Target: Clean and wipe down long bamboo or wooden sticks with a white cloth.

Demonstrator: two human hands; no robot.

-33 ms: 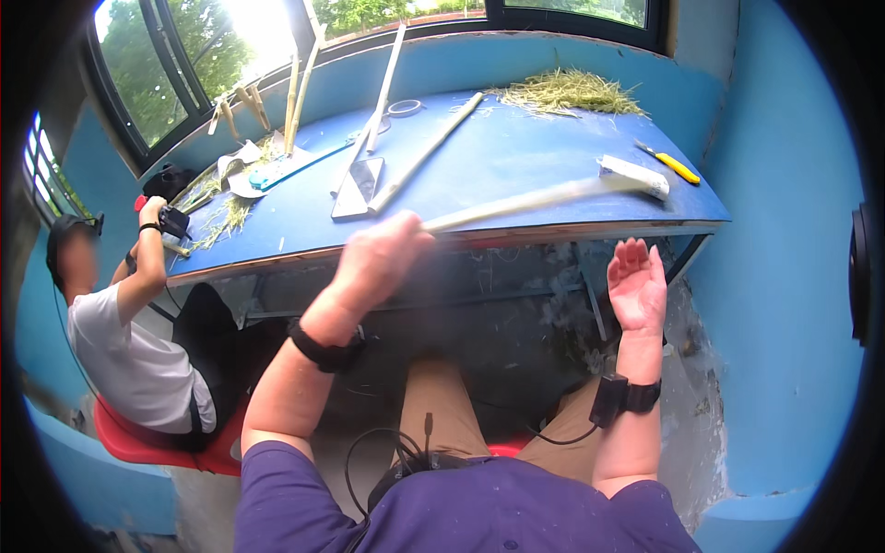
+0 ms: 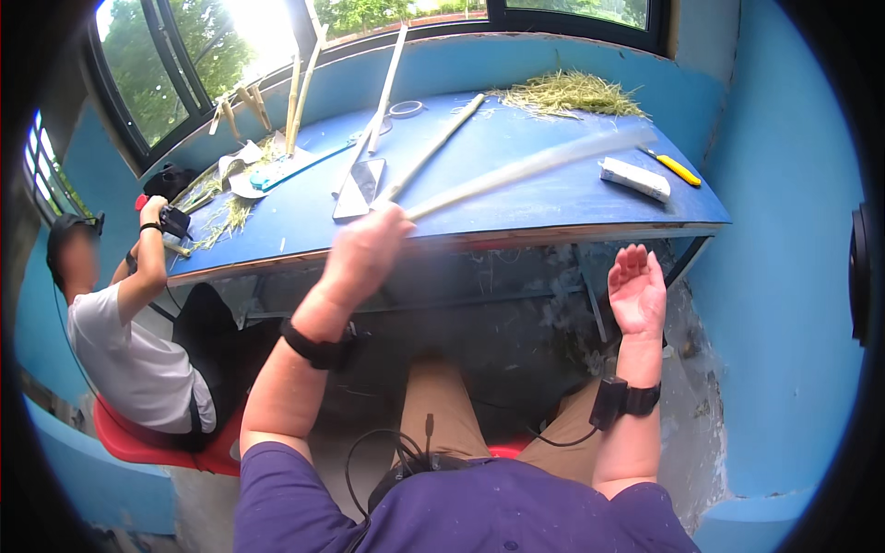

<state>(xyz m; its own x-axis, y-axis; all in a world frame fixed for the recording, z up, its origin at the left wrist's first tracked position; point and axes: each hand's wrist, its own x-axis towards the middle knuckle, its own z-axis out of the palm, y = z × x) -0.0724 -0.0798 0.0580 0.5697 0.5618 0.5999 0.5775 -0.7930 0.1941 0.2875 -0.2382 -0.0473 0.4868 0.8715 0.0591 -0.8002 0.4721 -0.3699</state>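
My left hand (image 2: 367, 251) is closed round the near end of a long pale stick (image 2: 525, 175), which slants up to the right over the table and is smeared by motion. Palm up and empty, my right hand (image 2: 638, 290) is held off the front edge of the table with its fingers stretched out. Below the stick's far part lies a small white oblong block or packet (image 2: 634, 179). Beside it rests a yellow utility knife (image 2: 679, 169). Close behind my left hand are a dark flat phone-like slab (image 2: 359, 191) and a second stick (image 2: 431, 147).
The blue table (image 2: 304, 221) stands against the window wall. A straw heap (image 2: 576, 92) lies at its back right, a tape roll (image 2: 406, 109) at the back. Straw bits (image 2: 226, 221) and a turquoise tool (image 2: 295, 166) are on the left, where another person (image 2: 138, 341) sits.
The stick's far end has swung upward, away from the white block. My left hand has shifted slightly to the left. My right hand has hardly moved.
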